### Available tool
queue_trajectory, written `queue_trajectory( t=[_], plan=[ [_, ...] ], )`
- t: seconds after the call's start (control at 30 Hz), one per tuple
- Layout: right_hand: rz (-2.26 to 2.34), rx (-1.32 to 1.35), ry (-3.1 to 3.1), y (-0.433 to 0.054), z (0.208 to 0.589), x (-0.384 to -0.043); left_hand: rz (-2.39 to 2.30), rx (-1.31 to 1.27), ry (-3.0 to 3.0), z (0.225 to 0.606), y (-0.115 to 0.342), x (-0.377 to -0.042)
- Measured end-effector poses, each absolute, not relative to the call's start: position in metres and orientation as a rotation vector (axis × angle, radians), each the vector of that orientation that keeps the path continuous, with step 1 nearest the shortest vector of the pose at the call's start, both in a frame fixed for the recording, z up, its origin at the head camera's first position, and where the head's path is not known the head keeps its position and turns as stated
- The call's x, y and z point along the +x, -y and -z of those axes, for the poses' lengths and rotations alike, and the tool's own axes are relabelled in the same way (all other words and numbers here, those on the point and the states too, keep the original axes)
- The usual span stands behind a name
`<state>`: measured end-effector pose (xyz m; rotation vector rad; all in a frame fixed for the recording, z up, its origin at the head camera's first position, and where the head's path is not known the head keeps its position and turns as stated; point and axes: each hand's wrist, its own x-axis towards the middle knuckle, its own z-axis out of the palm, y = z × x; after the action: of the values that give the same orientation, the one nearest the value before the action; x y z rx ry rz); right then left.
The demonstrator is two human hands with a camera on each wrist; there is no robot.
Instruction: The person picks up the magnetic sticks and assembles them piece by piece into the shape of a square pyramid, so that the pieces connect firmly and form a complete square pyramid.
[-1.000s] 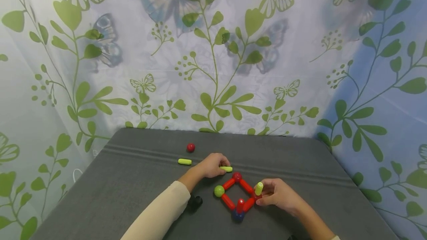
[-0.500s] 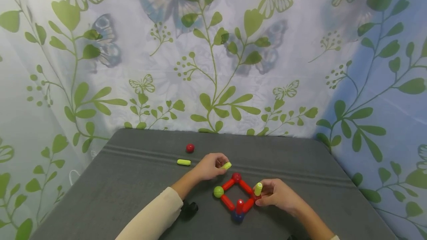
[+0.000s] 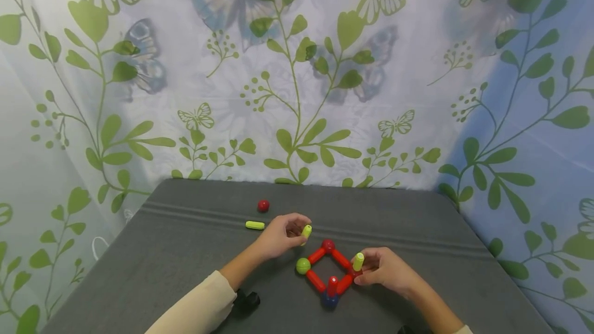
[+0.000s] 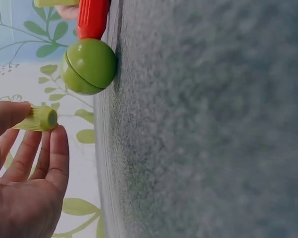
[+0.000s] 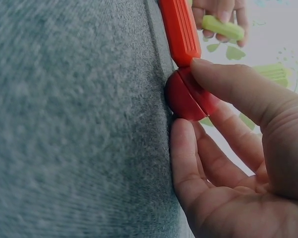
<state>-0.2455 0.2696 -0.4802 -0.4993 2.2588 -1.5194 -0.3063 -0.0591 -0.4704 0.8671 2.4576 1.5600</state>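
My left hand pinches a yellow-green rod between thumb and fingers, lifted off the table and tilted upright. My right hand grips a dark red ball at the right corner of a diamond of red rods lying on the table. Another yellow-green rod stands upright on that ball. The other corners are a green ball at left, a red ball at the back and a blue ball in front. An upright red rod stands on the blue ball.
A loose red ball and a loose yellow-green rod lie on the grey table, left of the diamond. Behind the table hangs a leaf-and-butterfly patterned curtain.
My left hand has lifted the yellow-green rod off the table, drawn it slightly left and turned it from lying flat to nearly upright. My right hand has stayed at the red ball.
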Motion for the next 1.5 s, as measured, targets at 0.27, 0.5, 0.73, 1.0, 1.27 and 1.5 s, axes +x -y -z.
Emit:
queue_trajectory(
  t=[0.27,0.5,0.73,1.0,1.27,1.5],
  plan=[
    [1.52,-0.461,-2.272,-0.268,0.478,-0.245,-1.597,0.955,-2.361,0.465,0.065,-0.293],
    [1.517,-0.444,-2.275,-0.268,0.476,-0.245,-1.6,0.979,-2.274,0.464,0.065,-0.282],
    [1.517,-0.452,-2.273,-0.269,0.476,-0.245,-1.574,0.947,-2.26,0.467,0.065,-0.28],
    [1.528,-0.43,-2.268,-0.27,0.477,-0.245,-1.554,0.992,-2.214,0.469,0.066,-0.281],
    [1.481,-0.462,-2.332,-0.267,0.477,-0.246,-1.285,1.061,-2.278,0.476,0.068,-0.288],
    [1.442,-0.412,-2.558,-0.26,0.48,-0.253,-1.134,1.046,-2.453,0.48,0.067,-0.291]
  ],
)
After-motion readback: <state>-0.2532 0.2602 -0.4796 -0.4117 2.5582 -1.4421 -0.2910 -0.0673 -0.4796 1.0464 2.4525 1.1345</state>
